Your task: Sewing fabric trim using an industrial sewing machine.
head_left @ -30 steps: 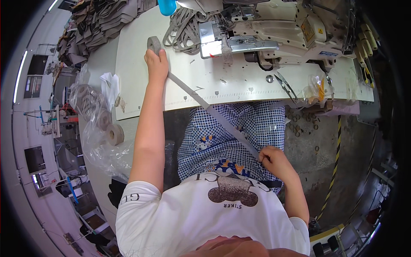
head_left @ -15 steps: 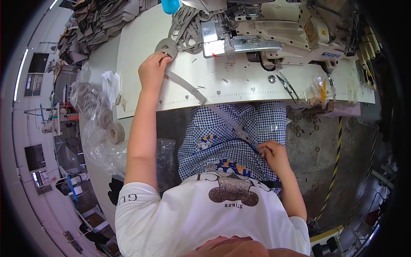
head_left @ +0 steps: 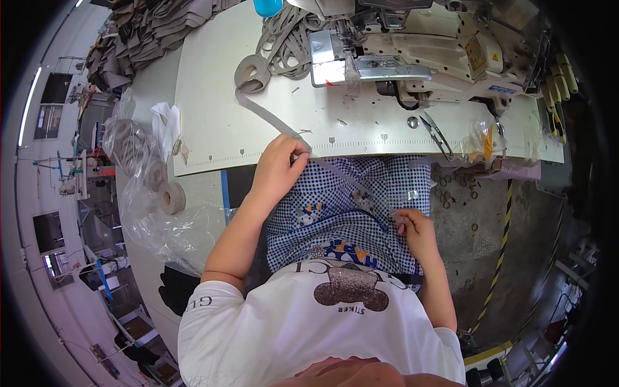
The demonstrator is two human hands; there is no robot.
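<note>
A roll of grey tape (head_left: 258, 82) lies flat on the white sewing table, left of the machine. From it a narrow grey strip (head_left: 265, 116) runs toward me, over the table's front edge and across my checked apron. At that edge my left hand (head_left: 281, 165) is closed on the strip, thumb against fingers. Above my lap on the right, my right hand (head_left: 416, 233) pinches the strip's far end, which looks thin and pale there. Between the two hands the strip stretches slantwise, fairly straight.
Behind the roll lies a heap of grey cord or tape (head_left: 287, 45), beside the sewing machine (head_left: 412, 55). Thread snips (head_left: 437, 136) rest near the front edge. More rolls (head_left: 172, 198) in clear plastic stand at left, with stacked grey fabric pieces (head_left: 148, 32) farther back.
My left hand has left the roll and come down along the strip to the table edge, now gripping the strip there. My right hand has barely moved.
</note>
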